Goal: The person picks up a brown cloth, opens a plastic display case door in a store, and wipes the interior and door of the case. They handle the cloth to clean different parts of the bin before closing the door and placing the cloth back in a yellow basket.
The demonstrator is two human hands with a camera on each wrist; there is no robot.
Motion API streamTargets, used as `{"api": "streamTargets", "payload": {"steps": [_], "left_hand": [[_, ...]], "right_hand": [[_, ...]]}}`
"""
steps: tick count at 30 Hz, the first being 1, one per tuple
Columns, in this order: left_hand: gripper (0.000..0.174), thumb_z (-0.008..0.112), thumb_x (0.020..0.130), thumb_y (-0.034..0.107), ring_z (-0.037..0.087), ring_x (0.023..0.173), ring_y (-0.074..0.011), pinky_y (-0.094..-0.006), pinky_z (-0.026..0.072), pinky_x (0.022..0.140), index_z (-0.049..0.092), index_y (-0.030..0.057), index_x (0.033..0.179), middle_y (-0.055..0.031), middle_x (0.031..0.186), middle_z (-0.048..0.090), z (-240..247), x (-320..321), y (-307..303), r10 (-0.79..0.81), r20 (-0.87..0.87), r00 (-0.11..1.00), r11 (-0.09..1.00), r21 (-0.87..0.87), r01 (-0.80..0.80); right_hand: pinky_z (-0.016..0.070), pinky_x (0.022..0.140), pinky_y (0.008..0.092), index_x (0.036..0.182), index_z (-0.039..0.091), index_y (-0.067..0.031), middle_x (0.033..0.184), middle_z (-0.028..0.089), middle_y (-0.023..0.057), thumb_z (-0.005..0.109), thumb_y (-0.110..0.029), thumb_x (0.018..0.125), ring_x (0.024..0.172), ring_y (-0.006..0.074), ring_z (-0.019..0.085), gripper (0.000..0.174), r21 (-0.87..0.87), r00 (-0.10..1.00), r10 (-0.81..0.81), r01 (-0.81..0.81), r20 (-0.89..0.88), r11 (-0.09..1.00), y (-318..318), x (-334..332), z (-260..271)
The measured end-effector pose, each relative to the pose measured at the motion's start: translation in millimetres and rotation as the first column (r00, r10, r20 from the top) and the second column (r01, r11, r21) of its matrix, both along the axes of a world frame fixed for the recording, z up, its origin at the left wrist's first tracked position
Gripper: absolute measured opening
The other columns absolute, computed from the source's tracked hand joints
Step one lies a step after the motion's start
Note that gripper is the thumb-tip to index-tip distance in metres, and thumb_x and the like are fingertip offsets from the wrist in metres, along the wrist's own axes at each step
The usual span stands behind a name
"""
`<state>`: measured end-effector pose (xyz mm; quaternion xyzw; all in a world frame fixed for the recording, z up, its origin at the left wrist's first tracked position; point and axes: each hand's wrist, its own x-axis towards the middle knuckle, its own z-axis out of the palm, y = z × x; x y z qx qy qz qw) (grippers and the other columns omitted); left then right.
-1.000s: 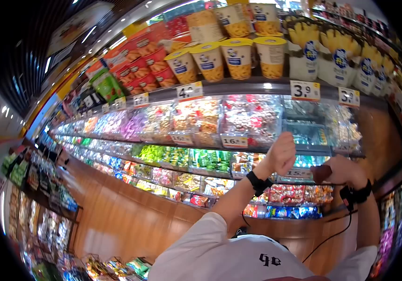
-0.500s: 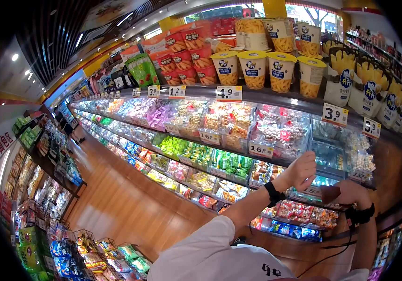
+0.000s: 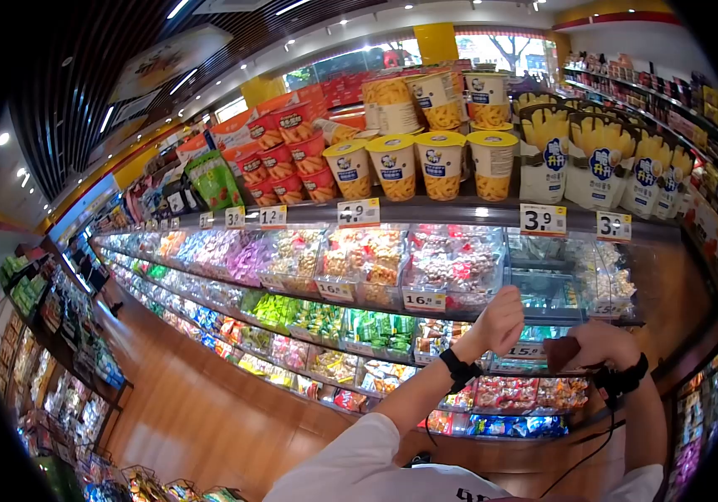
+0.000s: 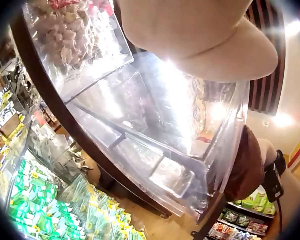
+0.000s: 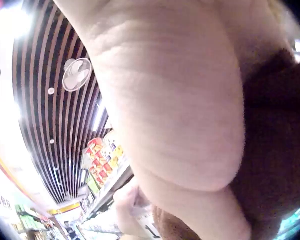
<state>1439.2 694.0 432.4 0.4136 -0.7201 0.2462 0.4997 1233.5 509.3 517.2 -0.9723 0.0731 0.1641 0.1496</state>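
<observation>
My left hand [image 3: 503, 320] is curled at the front of a clear plastic bin [image 3: 547, 286] on the upper candy shelf and grips its edge; the fingertips are hidden. In the left wrist view the bin's transparent wall [image 4: 229, 142] runs up toward that hand, with clear pieces and bright reflections inside. To the right, my right hand [image 3: 600, 343] holds a brown cloth [image 3: 561, 353] bunched in its fingers, low in front of the bin. The cloth [image 4: 246, 162] lies against the outside of the bin's wall in the left wrist view. A palm [image 5: 170, 100] fills most of the right wrist view.
Bins of wrapped sweets [image 3: 455, 259] adjoin on the left, with more packed candy [image 3: 384, 333] on lower tiers. Snack cups [image 3: 441, 167] and fries bags [image 3: 597, 159] line the top ledge above price tags [image 3: 543, 220]. Wooden aisle floor [image 3: 200, 376] extends left. A cable [image 3: 576, 448] hangs from my right wrist.
The head view swung left and back, shifting the shelves in frame. Both hands stay at the same clear bin, the cloth still held in the right hand.
</observation>
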Motion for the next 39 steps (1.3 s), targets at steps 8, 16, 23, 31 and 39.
{"api": "streamTargets", "payload": {"steps": [8,16,23,31,39], "left_hand": [[0.014,0.059,0.072,0.002,0.043,0.073,-0.0381,-0.0498,0.0421,0.079,0.045,0.0021,0.068,-0.0148,0.073,0.039,-1,4,-2,-0.026,-0.021,0.999,0.999,-0.022,0.025],[0.013,0.058,0.076,0.003,0.047,0.075,-0.0409,-0.0527,0.045,0.084,0.047,0.0005,0.069,-0.0173,0.074,0.043,-4,8,-4,-0.003,-0.048,0.999,1.0,-0.024,0.001],[0.013,0.058,0.069,0.0,0.043,0.07,-0.0383,-0.0494,0.045,0.082,0.045,0.0026,0.067,-0.0148,0.07,0.039,1,-7,-1,0.014,0.0,1.0,0.998,-0.053,-0.014],[0.013,0.058,0.073,-0.002,0.046,0.072,-0.0381,-0.0522,0.0477,0.086,0.047,0.0014,0.068,-0.0152,0.072,0.039,-2,2,0,-0.004,-0.054,0.999,0.999,-0.048,0.001],[0.013,0.055,0.076,0.001,0.046,0.07,-0.0375,-0.0533,0.0484,0.085,0.046,0.0011,0.068,-0.0154,0.071,0.041,-2,-2,-11,0.029,-0.071,0.997,0.996,-0.087,-0.035]], "right_hand": [[0.0562,0.076,0.0453,0.098,0.079,-0.0102,0.088,0.076,0.0155,0.08,-0.043,0.079,0.082,0.0395,0.072,0.038,-0.003,0.983,0.089,-0.09,0.162,0.996,-4,7,-12],[0.0562,0.08,0.0385,0.104,0.077,-0.0086,0.098,0.078,0.0122,0.085,-0.036,0.077,0.088,0.0301,0.074,0.039,0.233,0.966,0.048,-0.11,0.254,0.966,-8,-5,-1],[0.0548,0.078,0.046,0.101,0.076,-0.0077,0.093,0.075,0.0191,0.081,-0.036,0.076,0.087,0.0398,0.07,0.039,-0.006,0.991,0.092,-0.091,0.097,0.996,9,11,-15],[0.0549,0.071,0.0418,0.091,0.075,-0.0064,0.087,0.073,0.019,0.081,-0.026,0.079,0.079,0.0383,0.07,0.024,0.172,0.877,0.109,-0.211,0.469,0.962,0,2,-15],[0.057,0.077,0.0469,0.093,0.074,-0.0057,0.091,0.075,0.0179,0.083,-0.034,0.075,0.086,0.0404,0.072,0.034,0.103,0.91,0.127,-0.181,0.394,0.978,14,19,-16]]}}
